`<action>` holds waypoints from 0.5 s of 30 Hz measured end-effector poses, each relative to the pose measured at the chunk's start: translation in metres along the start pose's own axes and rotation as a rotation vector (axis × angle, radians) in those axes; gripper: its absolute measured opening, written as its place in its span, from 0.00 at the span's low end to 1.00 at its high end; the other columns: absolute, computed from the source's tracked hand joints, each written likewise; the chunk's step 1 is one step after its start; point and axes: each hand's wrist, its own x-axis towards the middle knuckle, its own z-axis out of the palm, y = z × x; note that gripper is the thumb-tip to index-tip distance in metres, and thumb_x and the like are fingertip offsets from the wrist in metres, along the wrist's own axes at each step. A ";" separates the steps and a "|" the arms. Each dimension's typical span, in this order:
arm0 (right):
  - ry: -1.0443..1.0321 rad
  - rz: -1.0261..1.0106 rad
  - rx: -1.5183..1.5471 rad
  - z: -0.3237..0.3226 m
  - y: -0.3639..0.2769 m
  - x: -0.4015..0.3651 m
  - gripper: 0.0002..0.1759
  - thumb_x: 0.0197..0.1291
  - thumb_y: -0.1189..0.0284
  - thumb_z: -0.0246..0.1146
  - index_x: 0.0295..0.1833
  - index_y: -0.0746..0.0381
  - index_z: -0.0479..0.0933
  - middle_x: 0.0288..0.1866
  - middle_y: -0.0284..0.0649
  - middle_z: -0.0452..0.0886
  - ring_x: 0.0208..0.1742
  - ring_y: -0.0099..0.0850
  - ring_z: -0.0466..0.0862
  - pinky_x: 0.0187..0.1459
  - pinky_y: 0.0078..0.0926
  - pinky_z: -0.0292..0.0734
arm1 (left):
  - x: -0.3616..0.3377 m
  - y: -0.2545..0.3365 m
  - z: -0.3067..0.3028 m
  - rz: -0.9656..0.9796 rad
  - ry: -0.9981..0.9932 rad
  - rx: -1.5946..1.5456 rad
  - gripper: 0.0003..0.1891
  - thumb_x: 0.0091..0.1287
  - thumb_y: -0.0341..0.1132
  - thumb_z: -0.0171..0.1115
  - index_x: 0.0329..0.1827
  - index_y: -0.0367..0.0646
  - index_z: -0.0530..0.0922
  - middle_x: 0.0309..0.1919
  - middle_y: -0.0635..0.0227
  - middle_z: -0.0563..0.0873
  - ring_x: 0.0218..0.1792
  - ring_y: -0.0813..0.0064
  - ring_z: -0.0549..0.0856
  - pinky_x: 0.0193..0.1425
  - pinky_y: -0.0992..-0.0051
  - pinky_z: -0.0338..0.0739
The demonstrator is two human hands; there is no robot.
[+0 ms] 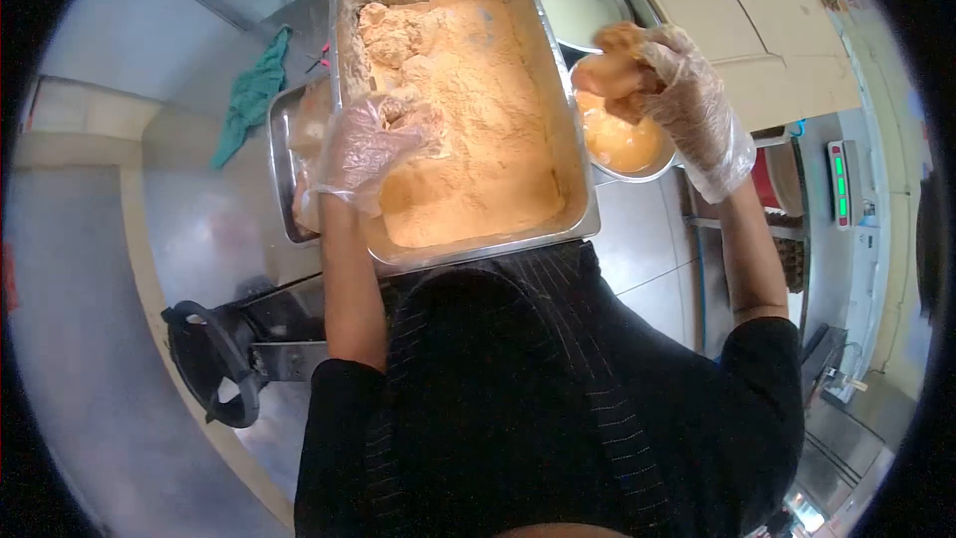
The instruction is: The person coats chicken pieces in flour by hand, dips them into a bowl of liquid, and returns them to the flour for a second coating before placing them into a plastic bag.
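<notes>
A deep steel pan [586, 174] holds orange-tinted breading flour [488, 130]. At its left side my left hand [373, 144], in a clear plastic glove, has its fingers curled into the flour; what they close on, if anything, is coated and I cannot make it out. My gloved right hand [687, 90] is raised right of the pan, gripping wet raw chicken [612, 75]. Below the chicken is a round bowl [652, 175] of orange-yellow liquid [619, 139]. Flour-coated chicken [390, 35] lies in the pan's far left corner.
A round pan of pale liquid [578, 5] stands behind the bowl. Left of the flour pan, a smaller steel tray [282, 154] holds raw meat, partly hidden. A green cloth [251, 95] lies on the steel counter. Cardboard [737, 20] and a scale with green digits [841, 184] are at right.
</notes>
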 end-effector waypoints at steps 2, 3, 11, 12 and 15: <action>-0.196 -0.005 0.006 0.016 -0.014 -0.002 0.17 0.59 0.77 0.61 0.54 0.68 0.72 0.49 0.43 0.78 0.45 0.34 0.82 0.44 0.28 0.81 | 0.003 0.013 -0.012 0.029 0.042 -0.024 0.19 0.52 0.31 0.73 0.46 0.33 0.82 0.34 0.65 0.87 0.34 0.80 0.83 0.39 0.77 0.79; -0.285 0.322 0.485 0.030 -0.010 -0.006 0.16 0.63 0.72 0.60 0.53 0.69 0.71 0.50 0.44 0.78 0.50 0.34 0.82 0.49 0.29 0.81 | -0.001 0.032 -0.024 0.076 -0.009 -0.045 0.18 0.51 0.32 0.74 0.44 0.34 0.82 0.34 0.65 0.87 0.34 0.80 0.83 0.39 0.77 0.79; -0.221 -0.380 -0.305 0.234 0.082 -0.052 0.12 0.57 0.67 0.59 0.37 0.66 0.77 0.30 0.46 0.79 0.27 0.38 0.82 0.30 0.35 0.79 | 0.032 0.132 -0.015 0.240 -0.132 0.193 0.19 0.50 0.35 0.74 0.43 0.33 0.82 0.32 0.65 0.86 0.32 0.80 0.82 0.39 0.76 0.79; -0.196 -0.372 -0.301 0.235 0.076 -0.055 0.12 0.57 0.67 0.59 0.37 0.66 0.77 0.30 0.46 0.79 0.27 0.38 0.82 0.30 0.35 0.79 | 0.036 0.152 -0.005 0.316 -0.167 0.451 0.19 0.53 0.39 0.72 0.42 0.34 0.83 0.32 0.64 0.86 0.31 0.76 0.83 0.39 0.74 0.79; -0.222 -0.207 -0.144 0.193 0.041 -0.055 0.13 0.60 0.67 0.57 0.46 0.62 0.78 0.46 0.50 0.80 0.47 0.45 0.83 0.46 0.38 0.79 | 0.060 0.176 0.036 0.426 -0.319 0.773 0.22 0.58 0.48 0.68 0.48 0.39 0.81 0.38 0.63 0.86 0.37 0.74 0.83 0.43 0.73 0.79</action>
